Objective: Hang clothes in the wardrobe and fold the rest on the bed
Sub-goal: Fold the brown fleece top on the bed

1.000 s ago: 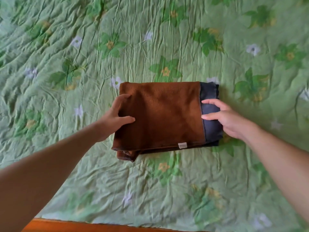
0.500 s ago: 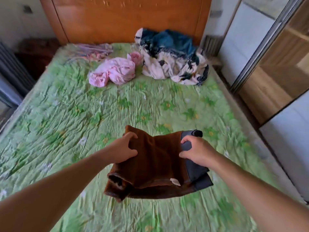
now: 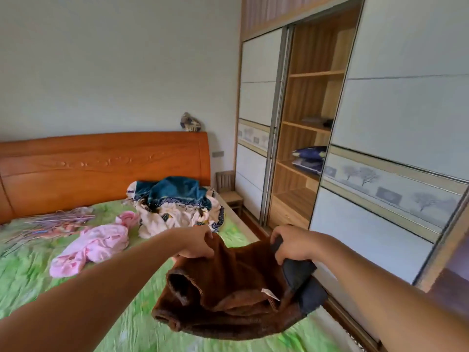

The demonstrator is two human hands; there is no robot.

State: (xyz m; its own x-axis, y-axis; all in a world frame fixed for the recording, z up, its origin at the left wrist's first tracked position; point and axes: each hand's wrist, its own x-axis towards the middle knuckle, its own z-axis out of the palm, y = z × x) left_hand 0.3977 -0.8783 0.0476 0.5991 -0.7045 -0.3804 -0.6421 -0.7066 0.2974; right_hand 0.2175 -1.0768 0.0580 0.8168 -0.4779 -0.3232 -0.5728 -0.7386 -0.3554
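both hands grip the folded brown garment [image 3: 236, 288] above the bed [image 3: 38, 288]: left hand [image 3: 196, 242], right hand [image 3: 291, 243].

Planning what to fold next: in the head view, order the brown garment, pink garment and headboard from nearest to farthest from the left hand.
1. Brown garment, gripped by the left hand.
2. Pink garment, on the bed, leftward.
3. Headboard, at the bed's far end.
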